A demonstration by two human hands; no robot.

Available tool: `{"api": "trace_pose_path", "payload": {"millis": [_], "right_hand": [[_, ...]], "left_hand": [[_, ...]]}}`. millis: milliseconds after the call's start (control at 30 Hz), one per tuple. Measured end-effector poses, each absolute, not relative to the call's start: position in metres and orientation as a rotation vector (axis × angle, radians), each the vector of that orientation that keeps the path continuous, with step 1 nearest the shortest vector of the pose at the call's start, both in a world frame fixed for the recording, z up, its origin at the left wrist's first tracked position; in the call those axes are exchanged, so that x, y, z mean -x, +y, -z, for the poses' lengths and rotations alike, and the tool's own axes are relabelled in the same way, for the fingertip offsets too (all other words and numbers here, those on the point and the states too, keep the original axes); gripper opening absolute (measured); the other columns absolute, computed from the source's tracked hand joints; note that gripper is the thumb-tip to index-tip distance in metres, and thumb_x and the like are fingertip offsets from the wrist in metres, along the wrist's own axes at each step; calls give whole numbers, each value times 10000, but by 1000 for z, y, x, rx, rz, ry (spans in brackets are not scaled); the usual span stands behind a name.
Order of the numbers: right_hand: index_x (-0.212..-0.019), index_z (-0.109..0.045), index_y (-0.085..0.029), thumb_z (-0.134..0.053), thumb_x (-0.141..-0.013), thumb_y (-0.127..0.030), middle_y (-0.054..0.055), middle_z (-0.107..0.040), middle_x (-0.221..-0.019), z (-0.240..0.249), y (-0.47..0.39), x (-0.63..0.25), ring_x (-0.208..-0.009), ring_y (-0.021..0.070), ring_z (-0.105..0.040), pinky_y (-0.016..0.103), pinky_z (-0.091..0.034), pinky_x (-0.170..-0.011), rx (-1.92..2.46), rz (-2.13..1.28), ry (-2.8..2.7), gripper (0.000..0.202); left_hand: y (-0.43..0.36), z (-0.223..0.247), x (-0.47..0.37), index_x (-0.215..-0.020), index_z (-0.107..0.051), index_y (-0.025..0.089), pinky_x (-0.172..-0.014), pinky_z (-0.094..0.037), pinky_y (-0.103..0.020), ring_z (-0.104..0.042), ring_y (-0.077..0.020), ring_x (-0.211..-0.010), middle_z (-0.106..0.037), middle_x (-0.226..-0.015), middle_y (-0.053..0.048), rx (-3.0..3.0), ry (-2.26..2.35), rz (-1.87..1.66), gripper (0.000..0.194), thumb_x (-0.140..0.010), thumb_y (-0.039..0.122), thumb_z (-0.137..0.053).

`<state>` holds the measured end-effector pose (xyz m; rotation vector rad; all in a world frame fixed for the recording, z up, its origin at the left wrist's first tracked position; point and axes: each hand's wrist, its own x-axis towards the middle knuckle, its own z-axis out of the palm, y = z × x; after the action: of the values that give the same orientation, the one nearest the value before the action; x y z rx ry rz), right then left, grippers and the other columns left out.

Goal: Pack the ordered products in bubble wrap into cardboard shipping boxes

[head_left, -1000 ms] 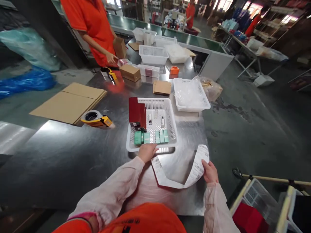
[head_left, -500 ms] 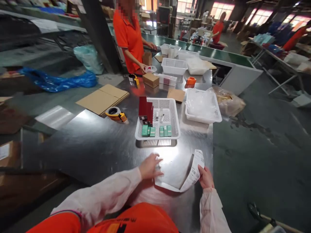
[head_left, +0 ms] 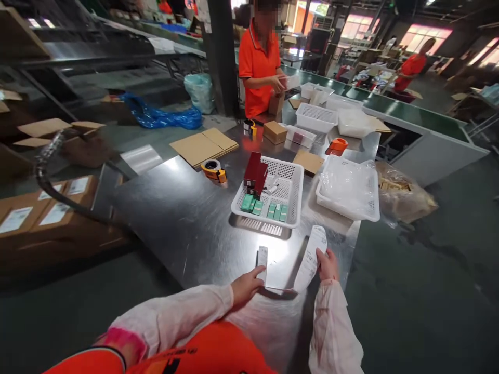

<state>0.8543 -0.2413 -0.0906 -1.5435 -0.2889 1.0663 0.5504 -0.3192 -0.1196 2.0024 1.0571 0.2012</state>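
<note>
On the left side of the metal table (head_left: pixel 167 208), flat cardboard sheets (head_left: pixel 202 146) lie stacked near the edge; this perhaps leaves the middle free for handling. Just beside them is a tape dispenser (head_left: pixel 213 171), probably placed there to be within reach.

Next comes the left hand (head_left: pixel 245 286). Its index finger is at the left end of the printed paper strip (head_left: pixel 307 265), it seems to steady this end; whether the thumb also closes on it, I cannot tell. The strip is in front of the white basket (head_left: pixel 298 202), bent between the two hands, so its print is turned upward.

In the basket, dark red boxes (head_left: pixel 254 174) stand at the left and small green boxes (head_left: pixel 277 211) are along the front, a grouping which seems to make them easy to tell apart.

The right hand (head_left: pixel 328 265) pinches the strip's raised, curling right end between thumb and fingers, apparently to keep it from rolling up.
</note>
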Motion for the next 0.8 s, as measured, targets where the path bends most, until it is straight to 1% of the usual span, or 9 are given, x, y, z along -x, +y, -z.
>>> {"api": "trace_pose_path", "payload": {"millis": [67,133,233,333,400,533,633,700,800], "right_hand": [[-977,-601,-188,-836,-394,-314,-22,-721,-679,85,-225,-863,-649,189,-685,277,-561,-588,1532,-1043,-343,642],[-1026,-600,-188,-829,-407,-333,-26,-727,-713,82,-212,-869,-665,177,-682,269,-554,-599,1531,-1027,-388,675],[-1035,-618,-178,-817,-407,-326,-37,-704,-669,89,-205,-867,-617,164,-652,253,-520,-550,1564,-1043,-442,676],[-973,-635,-179,-818,-368,-268,-56,-647,-561,109,-212,-854,-515,159,-597,254,-473,-468,1632,-1095,-463,639],[-934,-634,-199,-812,-358,-238,-52,-638,-543,125,-223,-843,-506,173,-596,270,-477,-459,1672,-1133,-462,605],[-918,-609,-233,-776,-414,-268,-47,-659,-587,151,-243,-825,-562,180,-629,286,-526,-528,1701,-1137,-446,533],[-940,-580,-226,-765,-441,-322,-52,-669,-623,159,-248,-822,-592,171,-643,279,-543,-571,1704,-1102,-429,541],[-949,-568,-219,-766,-444,-344,-52,-673,-635,161,-248,-822,-588,166,-641,275,-542,-572,1706,-1090,-424,556],[-937,-562,-217,-768,-446,-353,-44,-682,-654,162,-248,-822,-588,161,-636,269,-540,-571,1709,-1078,-429,549]], "left_hand": [[-320,118,-558,-1016,-712,202,-1037,-466,-363,-598,-228,-1206,-424,-1517,-102,-1989,1024,-338,244,-889,143,-512],[-323,115,-563,-1003,-721,197,-1035,-465,-334,-579,-221,-1230,-463,-1478,-109,-1969,995,-407,204,-869,195,-568],[-331,117,-566,-900,-728,172,-1020,-475,-333,-588,-233,-1211,-509,-1424,-124,-1885,1064,-390,155,-837,273,-629],[-343,125,-564,-822,-714,164,-1030,-470,-344,-604,-223,-1175,-557,-1362,-123,-1791,1186,-364,228,-899,279,-533],[-352,131,-560,-815,-706,169,-1036,-466,-347,-610,-217,-1156,-571,-1339,-112,-1773,1218,-352,240,-908,249,-499],[-365,139,-551,-952,-693,183,-1043,-464,-352,-601,-229,-1167,-498,-1421,-108,-1792,1255,-366,180,-870,212,-535],[-366,136,-549,-1104,-647,177,-1065,-446,-356,-570,-247,-1213,-416,-1475,-145,-1786,1296,-442,289,-820,202,-602],[-364,131,-550,-1051,-646,177,-1047,-459,-364,-566,-252,-1211,-434,-1444,-149,-1738,1338,-485,256,-797,200,-626],[-359,127,-554,-836,-629,184,-962,-506,-360,-581,-246,-1166,-495,-1368,-129,-1642,1395,-527,40,-811,205,-606]]}}
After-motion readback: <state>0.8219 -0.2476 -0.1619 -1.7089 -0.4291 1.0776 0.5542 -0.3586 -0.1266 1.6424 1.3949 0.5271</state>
